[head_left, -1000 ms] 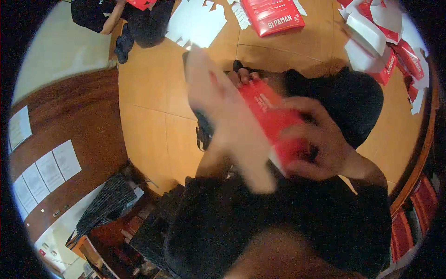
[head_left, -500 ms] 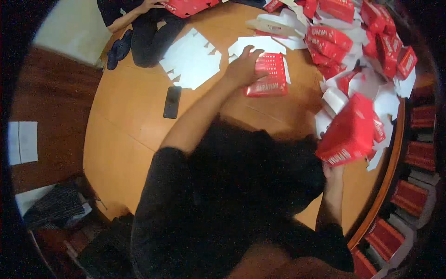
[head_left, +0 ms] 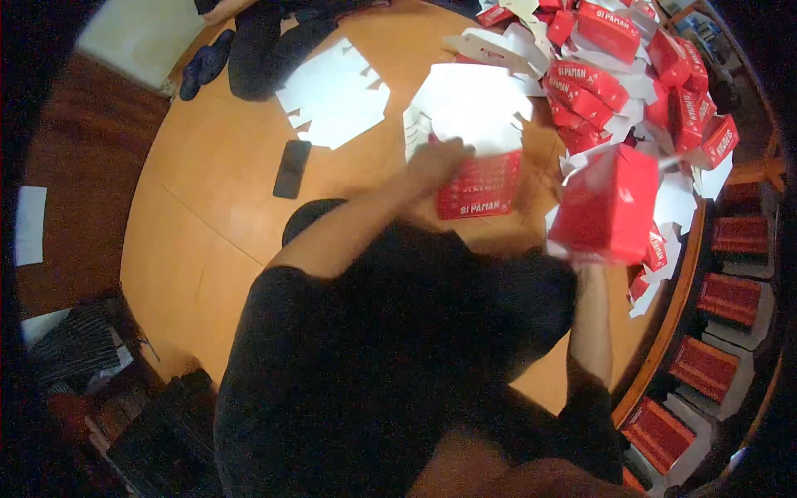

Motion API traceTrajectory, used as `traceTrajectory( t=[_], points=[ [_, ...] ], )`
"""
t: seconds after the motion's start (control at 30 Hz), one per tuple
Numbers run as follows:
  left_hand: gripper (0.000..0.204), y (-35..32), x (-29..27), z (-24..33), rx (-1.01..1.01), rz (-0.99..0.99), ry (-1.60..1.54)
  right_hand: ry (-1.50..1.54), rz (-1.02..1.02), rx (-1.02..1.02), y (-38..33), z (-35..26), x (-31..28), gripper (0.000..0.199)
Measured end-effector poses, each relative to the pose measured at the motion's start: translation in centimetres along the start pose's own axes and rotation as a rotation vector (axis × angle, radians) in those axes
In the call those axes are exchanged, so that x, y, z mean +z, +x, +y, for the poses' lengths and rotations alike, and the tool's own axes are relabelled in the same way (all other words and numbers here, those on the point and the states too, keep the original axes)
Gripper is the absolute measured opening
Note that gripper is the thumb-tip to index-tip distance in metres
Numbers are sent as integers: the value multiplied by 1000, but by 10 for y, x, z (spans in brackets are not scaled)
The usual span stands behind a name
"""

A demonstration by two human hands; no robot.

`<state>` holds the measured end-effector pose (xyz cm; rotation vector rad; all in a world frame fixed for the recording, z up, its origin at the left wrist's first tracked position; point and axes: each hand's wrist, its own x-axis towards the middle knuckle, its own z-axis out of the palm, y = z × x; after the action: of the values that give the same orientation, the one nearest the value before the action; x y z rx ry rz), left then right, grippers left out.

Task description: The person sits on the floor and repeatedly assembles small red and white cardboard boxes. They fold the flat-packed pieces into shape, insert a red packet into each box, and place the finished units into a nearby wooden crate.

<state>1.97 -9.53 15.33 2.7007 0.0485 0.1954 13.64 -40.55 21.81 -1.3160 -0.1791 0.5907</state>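
Blur obscures whether the left hand closes on flat white cardboard; rightward, a red cardboard box masks the right hand's grip.

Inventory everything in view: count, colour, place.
Folded cartons: many, red, upper right
Large carton: one, red, right
Printed blanks: at least one, red, centre
White-faced blanks: at least two, white, centre and centre-left
Smartphone: one, black, centre-left
Paper sheet: one, white, far left
Striped cloth: one, dark, lower left
Shelved items: several, red, right edge
Co-worker: one, black-clad, upper left
Floor: one, orange-brown, throughout
Left hand: one, centre, at the blanks
Right hand: one, right, below large carton
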Motion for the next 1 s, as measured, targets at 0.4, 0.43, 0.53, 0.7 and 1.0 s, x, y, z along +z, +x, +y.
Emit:
traceTrajectory(
  t=[0.4,0.43,0.53,0.7,1.0],
  points=[
    [53,-87,57,71,-132,97,-321,-1340,145,-168,41,44,19,49],
    [59,-90,54,66,-86,77,-241,-1356,143,-227,42,50,13,50],
    [54,-87,42,47,215,75,63,-1398,123,-345,52,61,-9,53],
    [21,-73,30,12,498,-46,-132,-1449,85,-460,58,74,-25,54],
    [10,-76,35,25,252,-18,-550,-1599,181,-290,47,74,-10,50]
  ],
)
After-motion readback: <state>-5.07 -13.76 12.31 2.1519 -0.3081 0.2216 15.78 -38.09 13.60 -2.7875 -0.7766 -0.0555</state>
